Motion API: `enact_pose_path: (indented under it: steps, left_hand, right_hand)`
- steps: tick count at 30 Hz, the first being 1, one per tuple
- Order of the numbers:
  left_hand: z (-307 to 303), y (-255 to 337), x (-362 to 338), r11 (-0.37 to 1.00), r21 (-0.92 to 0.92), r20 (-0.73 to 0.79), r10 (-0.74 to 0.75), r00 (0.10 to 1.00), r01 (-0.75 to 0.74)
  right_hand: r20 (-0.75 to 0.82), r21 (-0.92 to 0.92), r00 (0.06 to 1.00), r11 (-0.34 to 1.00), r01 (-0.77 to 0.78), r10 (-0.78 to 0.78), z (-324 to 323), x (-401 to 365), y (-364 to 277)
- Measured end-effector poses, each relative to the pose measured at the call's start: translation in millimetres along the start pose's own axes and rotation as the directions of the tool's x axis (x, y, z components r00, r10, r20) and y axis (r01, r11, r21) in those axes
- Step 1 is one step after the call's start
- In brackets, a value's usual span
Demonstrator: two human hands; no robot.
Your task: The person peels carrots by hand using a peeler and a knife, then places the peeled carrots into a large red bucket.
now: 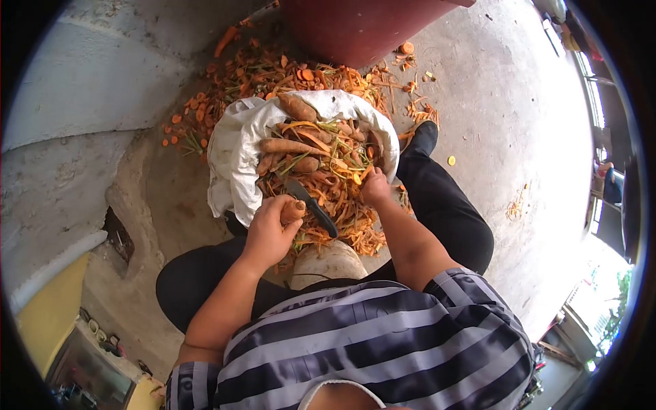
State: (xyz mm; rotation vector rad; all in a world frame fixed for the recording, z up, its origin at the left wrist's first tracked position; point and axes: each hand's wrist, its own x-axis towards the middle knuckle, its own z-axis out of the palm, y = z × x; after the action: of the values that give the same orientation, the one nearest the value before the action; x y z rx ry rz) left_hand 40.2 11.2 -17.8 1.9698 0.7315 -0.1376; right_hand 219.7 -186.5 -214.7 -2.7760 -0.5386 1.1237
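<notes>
My left hand [268, 231] is closed around an unpeeled carrot [292, 212], whose blunt end points up at me. Right beside its fingers a knife [320, 214] with a black handle lies over the peelings, blade toward the sack. Inside the white sack [236, 140], its rim rolled down, are several unpeeled carrots [292, 146] mixed with peelings and green stalks. My right hand [376, 188] is at the sack's right side, fingers closed on an orange carrot piece [367, 172] that shows at the fingertips.
Carrot peelings [352, 229] are heaped between my legs, with more scraps [239, 78] and cut ends behind the sack. A large red tub [362, 31] stands at the far side. The concrete floor [492, 109] extends right, and a rough wall [75, 89] rises at left.
</notes>
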Motion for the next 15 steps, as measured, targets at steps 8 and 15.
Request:
enact_pose_path:
  steps: [8,15]
  left_hand:
    - [-2.7,2.1,-1.4,0.999,0.005,-0.007,0.043,0.999,-0.043]
    - [-12.6,4.9,-10.8,0.997,0.045,-0.069,0.062,0.996,-0.059]
  right_hand:
    - [0.061,0.383,0.996,0.919,-0.089,0.071,2.3,18.3,-8.8]
    - [-0.231,0.479,0.931,0.866,-0.144,0.283,-57.0,-18.6,-49.5]
